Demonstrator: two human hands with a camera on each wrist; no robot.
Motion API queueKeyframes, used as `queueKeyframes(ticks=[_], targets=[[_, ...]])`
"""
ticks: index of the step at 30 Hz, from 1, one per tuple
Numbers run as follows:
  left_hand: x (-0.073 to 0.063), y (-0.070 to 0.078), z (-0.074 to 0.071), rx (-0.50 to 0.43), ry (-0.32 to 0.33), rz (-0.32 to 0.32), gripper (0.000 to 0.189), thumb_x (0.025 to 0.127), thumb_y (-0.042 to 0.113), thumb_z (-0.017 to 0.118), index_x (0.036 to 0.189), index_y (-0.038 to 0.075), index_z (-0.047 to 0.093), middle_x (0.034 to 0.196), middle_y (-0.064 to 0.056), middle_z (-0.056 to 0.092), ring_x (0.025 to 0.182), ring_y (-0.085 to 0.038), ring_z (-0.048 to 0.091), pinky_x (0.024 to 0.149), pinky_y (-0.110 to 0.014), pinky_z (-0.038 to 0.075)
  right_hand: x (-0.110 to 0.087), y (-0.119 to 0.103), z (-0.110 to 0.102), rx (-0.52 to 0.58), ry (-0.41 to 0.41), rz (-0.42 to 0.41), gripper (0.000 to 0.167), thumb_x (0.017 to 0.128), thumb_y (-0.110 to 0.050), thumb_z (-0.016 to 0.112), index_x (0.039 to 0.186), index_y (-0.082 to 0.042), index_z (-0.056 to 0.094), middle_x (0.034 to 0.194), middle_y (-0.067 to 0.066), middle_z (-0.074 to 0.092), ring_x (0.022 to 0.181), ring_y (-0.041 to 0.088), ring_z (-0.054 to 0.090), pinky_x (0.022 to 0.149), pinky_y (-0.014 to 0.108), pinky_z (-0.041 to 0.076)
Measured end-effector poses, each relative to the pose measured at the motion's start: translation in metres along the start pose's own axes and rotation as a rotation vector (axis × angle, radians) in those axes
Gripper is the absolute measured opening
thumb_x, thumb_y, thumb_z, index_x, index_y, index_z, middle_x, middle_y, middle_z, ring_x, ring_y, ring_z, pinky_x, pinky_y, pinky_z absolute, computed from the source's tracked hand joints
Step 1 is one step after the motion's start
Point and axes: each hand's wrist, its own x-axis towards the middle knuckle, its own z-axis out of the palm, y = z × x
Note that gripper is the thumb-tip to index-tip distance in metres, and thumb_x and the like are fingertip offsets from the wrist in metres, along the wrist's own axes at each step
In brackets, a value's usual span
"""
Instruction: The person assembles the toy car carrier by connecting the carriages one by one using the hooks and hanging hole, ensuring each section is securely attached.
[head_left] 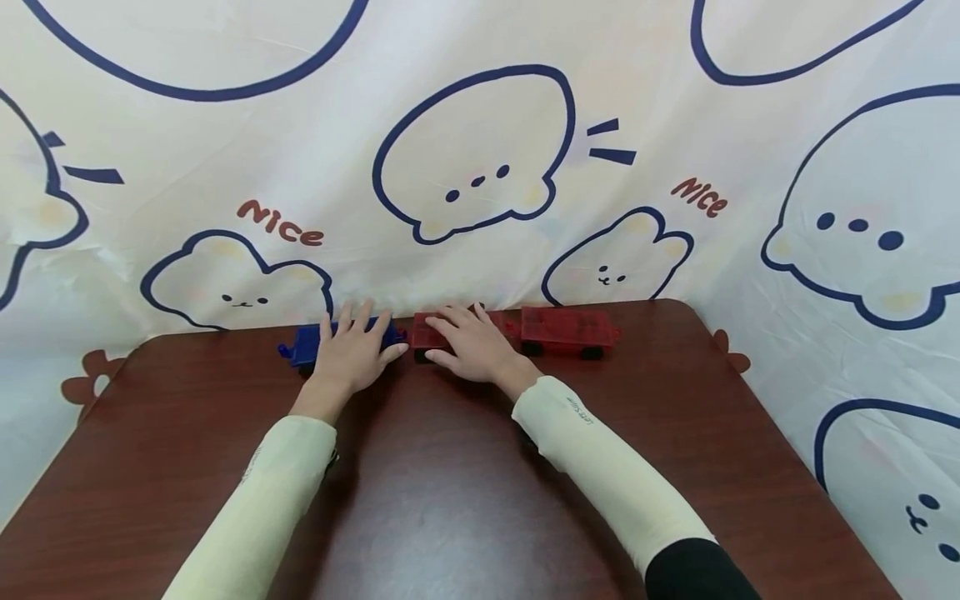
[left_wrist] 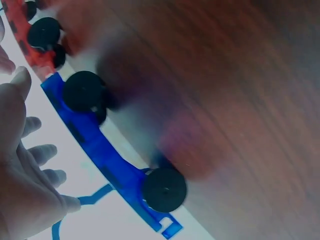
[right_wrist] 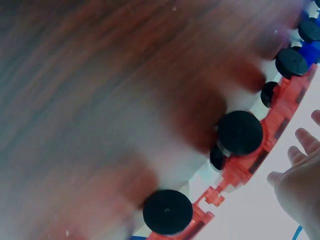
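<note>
Three flat toy train wagons stand in a row along the table's far edge. My left hand [head_left: 351, 357], fingers spread, is over the blue wagon [head_left: 306, 343] at the left end and covers much of it in the head view. Beside it, my right hand [head_left: 476, 343] spreads over the middle red wagon [head_left: 422, 335]. A second red wagon [head_left: 566, 327] stands to the right of that hand. In the left wrist view, the blue wagon [left_wrist: 107, 155] shows black wheels and an end hook. The right wrist view shows the red wagons [right_wrist: 276, 117] meeting at their couplings.
The dark brown wooden table [head_left: 442, 483] reaches toward me from the wagons. A white cloth backdrop [head_left: 480, 258] with blue cartoon outlines hangs right behind the far edge and along both sides.
</note>
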Motion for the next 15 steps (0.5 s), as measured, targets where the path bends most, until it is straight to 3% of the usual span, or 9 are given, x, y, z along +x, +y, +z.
queueKeyframes(ticks=[7, 15], targets=[[0.001, 0.008, -0.004, -0.006, 0.087, 0.050, 0.072, 0.103, 0.054, 0.049, 0.159, 0.012, 0.034, 0.164, -0.023, 0.023, 0.152, -0.046, 0.010, 0.118, -0.067, 0.004, -0.009, 0.001, -0.014, 0.002, 0.033, -0.007, 0.063, 0.103, -0.052, 0.051, 0.156, -0.020, 0.042, 0.160, 0.007, 0.038, 0.151, 0.029, 0.026, 0.120, 0.057, 0.018], [-0.001, 0.014, -0.008, -0.029, 0.121, 0.091, 0.070, 0.103, 0.053, 0.051, 0.159, 0.014, 0.034, 0.163, -0.022, 0.026, 0.152, -0.045, 0.013, 0.118, -0.067, 0.006, -0.021, 0.007, -0.018, 0.028, 0.042, 0.018, 0.063, 0.103, -0.050, 0.052, 0.157, -0.019, 0.041, 0.160, 0.006, 0.038, 0.151, 0.028, 0.026, 0.121, 0.057, 0.016]])
